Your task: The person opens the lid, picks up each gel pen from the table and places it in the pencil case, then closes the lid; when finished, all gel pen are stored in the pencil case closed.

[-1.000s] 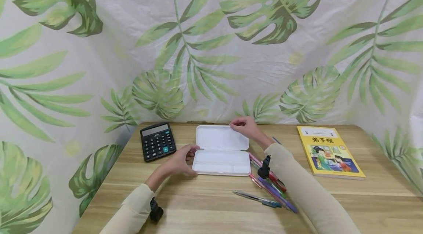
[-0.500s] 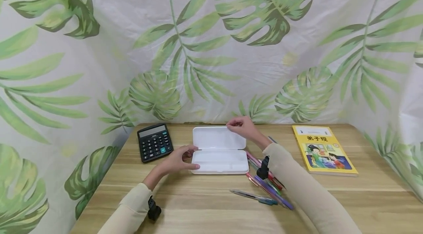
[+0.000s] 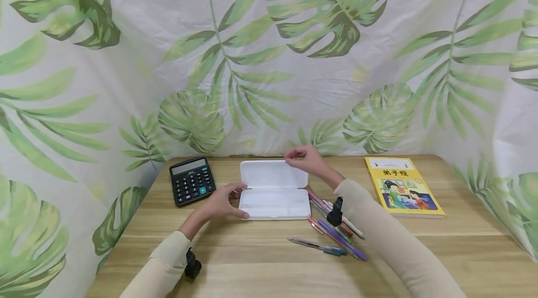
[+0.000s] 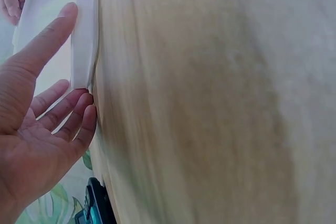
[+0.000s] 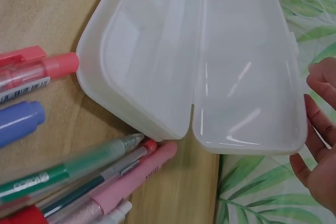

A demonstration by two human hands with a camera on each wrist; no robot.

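Observation:
A white pencil case lies with its lid swung back in the head view. Its tray shows nothing inside. My left hand holds the left end, thumb at the front rim and fingers around the corner. In the left wrist view that thumb lies along the case's wall, with the fingertips against its end. My right hand is at the lid's far right corner. The right wrist view shows some of its fingers touching the lid's outer edge, partly behind it, while the thumb stands apart.
Several pens lie loose right of the case, under the right forearm, and a clear pen lies nearer. A black calculator is at the left, a yellow book at the right. Behind hangs a leaf-patterned cloth.
The head view has shifted slightly, so everything appears further left. My left thumb has come up onto the front rim. The lid and my right hand keep about the same position.

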